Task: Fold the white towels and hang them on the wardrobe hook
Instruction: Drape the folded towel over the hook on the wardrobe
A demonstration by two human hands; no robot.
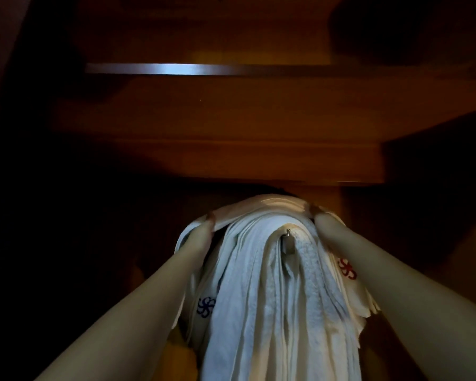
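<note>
Two hands were up at the top of the white towels (272,298), one on each flank, both about equally near. Left hand (201,232) sat on the left shoulder of the bundle, fingers curled over the outermost towel (245,207), pinching its edge. That layer arched over the top of the pile, which was draped over the wardrobe hook (287,240). The hook's metal tip poked out between folds just right of centre, between the hands and slightly nearer the right one. Right hand (327,224) pressed the right shoulder of the same top layer; fingers mostly hidden behind cloth, looked curled round it, so gripping.

Long axis of the towels ran straight down from the hook, toward the camera. A blue motif (205,306) showed on the left side, a red motif (346,268) on the right. Wardrobe wood (231,127) and a bright rail (176,69) lay above. Judged: top towel needed pulling down evenly over the hook.
</note>
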